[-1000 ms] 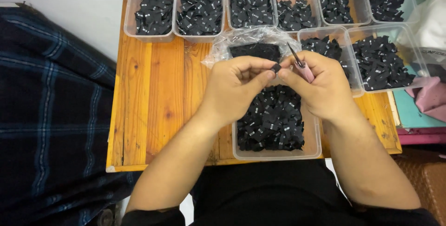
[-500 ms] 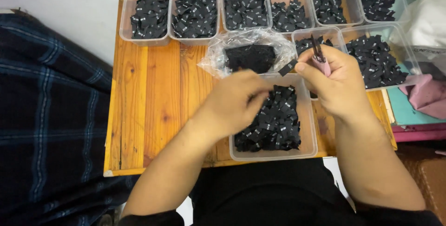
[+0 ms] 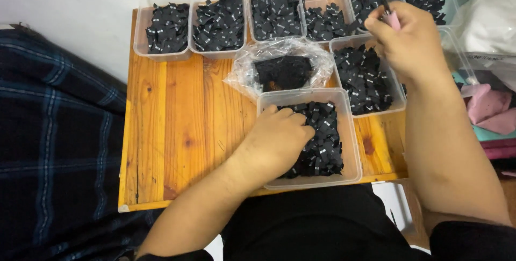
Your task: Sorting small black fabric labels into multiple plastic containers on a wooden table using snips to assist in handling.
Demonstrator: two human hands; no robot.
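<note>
My left hand rests in the near clear plastic tub, fingers curled onto the pile of small black fabric labels; whether it pinches one I cannot tell. My right hand is raised at the back right, over the far tubs, gripping a pink-handled tool between fingers and thumb. A crumpled clear bag holding more black labels lies just beyond the near tub.
Several clear tubs of black labels line the back of the wooden board, with another tub at the right. Dark plaid cloth lies left of the board. Pink items and a white bag sit at the right.
My hands were together above the near tub. The left hand has dropped into the tub; the right has moved away to the back right with the pink tool.
</note>
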